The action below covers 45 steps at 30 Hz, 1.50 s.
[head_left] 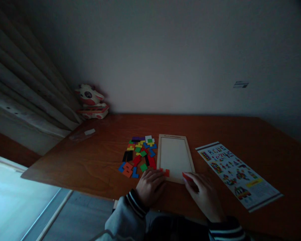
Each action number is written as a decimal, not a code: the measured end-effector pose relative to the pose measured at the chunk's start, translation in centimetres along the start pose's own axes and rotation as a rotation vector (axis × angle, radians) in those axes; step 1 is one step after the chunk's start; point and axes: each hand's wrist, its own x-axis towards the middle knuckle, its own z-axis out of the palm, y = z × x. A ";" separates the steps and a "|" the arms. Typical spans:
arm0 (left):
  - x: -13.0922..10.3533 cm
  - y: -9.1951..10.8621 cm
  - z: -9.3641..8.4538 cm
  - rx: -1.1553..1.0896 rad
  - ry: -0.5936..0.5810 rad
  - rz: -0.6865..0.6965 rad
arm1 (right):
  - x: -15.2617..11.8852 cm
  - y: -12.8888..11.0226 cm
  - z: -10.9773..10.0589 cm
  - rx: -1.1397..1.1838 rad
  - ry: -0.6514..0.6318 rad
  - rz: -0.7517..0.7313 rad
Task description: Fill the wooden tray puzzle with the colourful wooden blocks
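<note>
A shallow wooden puzzle tray with a pale bare base lies in front of me. In its lower left corner sits an orange-red notched puzzle piece. My left hand rests over that corner, its fingers laid loosely across the rim and reaching the piece; it grips nothing that I can see. At the lower right corner, my right hand pinches a red puzzle piece between thumb and fingers, above the tray. The fingers partly cover this piece, so its full shape is hidden.
Left of the tray lies a loose heap of coloured puzzle pieces. A printed pattern sheet lies to the right. A cow-shaped toy stands at the back left, near a clear plastic bag. The wooden table meets the wall behind.
</note>
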 end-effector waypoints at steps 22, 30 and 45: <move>-6.4 -8.6 -8.6 0.258 0.067 -0.271 | 2.0 -8.6 4.2 0.097 -0.064 -0.180; -7.3 -9.1 -8.3 0.260 0.129 -0.341 | 5.7 -16.8 10.2 0.122 -0.218 -0.198; -7.7 -9.0 -8.0 0.206 0.118 -0.316 | 5.2 -17.4 11.6 0.169 -0.208 -0.185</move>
